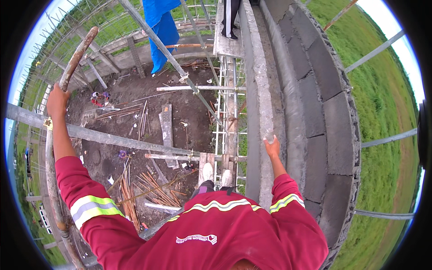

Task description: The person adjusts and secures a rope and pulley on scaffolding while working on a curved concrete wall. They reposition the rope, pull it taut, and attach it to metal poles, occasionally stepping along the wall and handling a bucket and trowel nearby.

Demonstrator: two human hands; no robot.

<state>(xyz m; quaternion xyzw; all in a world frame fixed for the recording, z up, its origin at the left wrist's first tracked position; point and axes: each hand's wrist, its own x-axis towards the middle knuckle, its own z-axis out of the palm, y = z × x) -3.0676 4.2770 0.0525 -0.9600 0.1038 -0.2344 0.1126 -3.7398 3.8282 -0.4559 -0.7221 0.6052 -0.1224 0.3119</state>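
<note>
My left hand (pixel 58 101) is closed around a rusty metal scaffold pole (pixel 72 67), above the place where a grey pipe (pixel 103 135) crosses it. The arm is stretched out to the left. My right hand (pixel 272 147) is at the top of the rough concrete wall (pixel 264 90), thumb and finger around a small greyish patch. What that patch is cannot be made out. Both my sleeves are dark red with reflective bands. My feet, in pale shoes (pixel 208 173), stand on narrow wooden planks (pixel 202 181) beside the wall.
Grey blocks (pixel 339 130) line the curved wall on the right, with grass beyond. Another person's legs (pixel 231 20) stand on a platform ahead. A blue tarp (pixel 163 42) hangs at the upper left. Far below lie dirt ground, timber (pixel 157 189) and a crouching person (pixel 96 98).
</note>
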